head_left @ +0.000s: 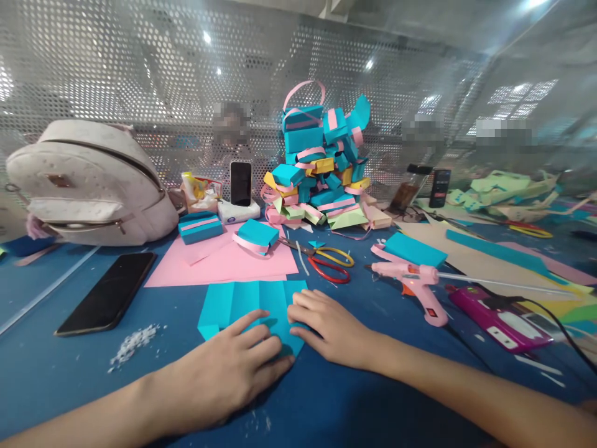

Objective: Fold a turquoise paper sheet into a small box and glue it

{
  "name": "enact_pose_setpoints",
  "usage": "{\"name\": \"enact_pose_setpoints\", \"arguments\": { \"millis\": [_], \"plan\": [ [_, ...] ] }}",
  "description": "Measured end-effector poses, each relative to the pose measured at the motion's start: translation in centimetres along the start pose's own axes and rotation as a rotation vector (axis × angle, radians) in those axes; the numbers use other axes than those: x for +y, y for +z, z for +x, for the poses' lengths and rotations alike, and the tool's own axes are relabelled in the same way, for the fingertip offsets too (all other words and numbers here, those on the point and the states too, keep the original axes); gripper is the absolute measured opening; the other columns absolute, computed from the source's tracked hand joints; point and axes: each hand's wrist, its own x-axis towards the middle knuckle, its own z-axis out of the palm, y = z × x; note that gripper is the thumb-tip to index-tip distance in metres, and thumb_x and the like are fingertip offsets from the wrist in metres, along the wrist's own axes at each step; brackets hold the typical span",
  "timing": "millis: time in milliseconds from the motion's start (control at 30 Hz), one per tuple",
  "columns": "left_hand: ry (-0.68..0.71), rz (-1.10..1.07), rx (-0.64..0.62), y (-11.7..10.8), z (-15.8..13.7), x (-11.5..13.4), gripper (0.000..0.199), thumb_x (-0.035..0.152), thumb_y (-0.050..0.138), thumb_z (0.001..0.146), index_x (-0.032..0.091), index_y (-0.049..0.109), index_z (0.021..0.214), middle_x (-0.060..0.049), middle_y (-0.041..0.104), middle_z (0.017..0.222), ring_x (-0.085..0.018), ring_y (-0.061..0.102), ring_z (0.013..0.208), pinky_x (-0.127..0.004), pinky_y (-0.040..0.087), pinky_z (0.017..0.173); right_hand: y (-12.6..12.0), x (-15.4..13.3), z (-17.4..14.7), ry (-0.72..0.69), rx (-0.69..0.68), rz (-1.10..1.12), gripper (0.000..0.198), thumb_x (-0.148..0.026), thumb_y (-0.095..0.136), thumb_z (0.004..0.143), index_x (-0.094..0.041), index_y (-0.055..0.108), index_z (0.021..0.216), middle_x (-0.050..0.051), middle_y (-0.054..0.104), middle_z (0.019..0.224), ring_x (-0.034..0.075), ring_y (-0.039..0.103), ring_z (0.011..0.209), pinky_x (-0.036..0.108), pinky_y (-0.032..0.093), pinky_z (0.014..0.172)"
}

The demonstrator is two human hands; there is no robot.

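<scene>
A creased sheet of blue paper (245, 298) lies on the table in front of me, with fold lines running across it and its near left corner bent. My left hand (242, 364) rests over its near part, palm down, fingers stretched and a little apart. At the sheet's right edge, the fingers of my right hand (321, 323) are bent and close together on the paper. Beyond the sheet are pink paper (214, 264), a small blue paper box with a pink strap (256, 235) and another blue box with a pink band (200, 228).
Scissors (329, 258) and a pink glue gun (413, 280) lie to the right, near a purple power strip (499, 320) with cables. A phone (109, 292) and white bits (135, 344) are left, before a backpack (93, 186). Behind stands a pile of paper boxes (303, 140).
</scene>
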Motion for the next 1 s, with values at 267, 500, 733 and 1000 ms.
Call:
{"name": "enact_pose_setpoints", "arguments": {
  "millis": [267, 500, 733, 1000],
  "plan": [
    [-0.026, -0.026, -0.008, 0.5, 0.0, 0.7, 0.049, 0.008, 0.038, 0.095, 0.008, 0.04, 0.144, -0.009, 0.065, 0.101, -0.022, 0.06, 0.092, -0.048, 0.029, 0.114, -0.2, 0.1, 0.0, -0.014, 0.004, -0.011, 0.021, -0.036, 0.045, 0.101, -0.019, 0.054, 0.093, 0.004, 0.055, 0.095, 0.019, 0.049, 0.089, 0.032, 0.038, 0.08],
    [-0.08, 0.067, -0.024, 1.0, 0.2, 1.6, 0.047, 0.015, 0.038, 0.098, 0.014, 0.041, 0.145, -0.007, 0.064, 0.113, -0.025, 0.057, 0.099, -0.054, 0.022, 0.116, -0.1, 0.2, 0.1, -0.017, 0.016, -0.012, 0.023, -0.038, 0.044, 0.101, -0.019, 0.055, 0.094, 0.003, 0.056, 0.094, 0.019, 0.049, 0.088, 0.032, 0.038, 0.081],
    [-0.081, 0.068, -0.028, 1.0, 0.2, 1.4, 0.046, 0.021, 0.04, 0.099, 0.015, 0.041, 0.145, -0.005, 0.062, 0.115, -0.025, 0.055, 0.102, -0.052, 0.02, 0.116, 0.1, 0.2, 0.1, -0.013, 0.021, -0.024, 0.021, -0.036, 0.043, 0.102, -0.02, 0.054, 0.093, 0.003, 0.055, 0.094, 0.019, 0.048, 0.088, 0.031, 0.036, 0.078],
    [-0.053, -0.004, -0.076, 0.2, 0.3, 0.6, 0.049, 0.014, 0.04, 0.097, 0.015, 0.039, 0.146, -0.007, 0.054, 0.139, -0.024, 0.053, 0.114, -0.046, 0.026, 0.115, 0.1, 0.4, 0.1, 0.01, 0.004, -0.01, 0.017, -0.035, 0.048, 0.1, -0.02, 0.051, 0.094, 0.004, 0.055, 0.097, 0.02, 0.047, 0.089, 0.034, 0.036, 0.08]
  ]
}}
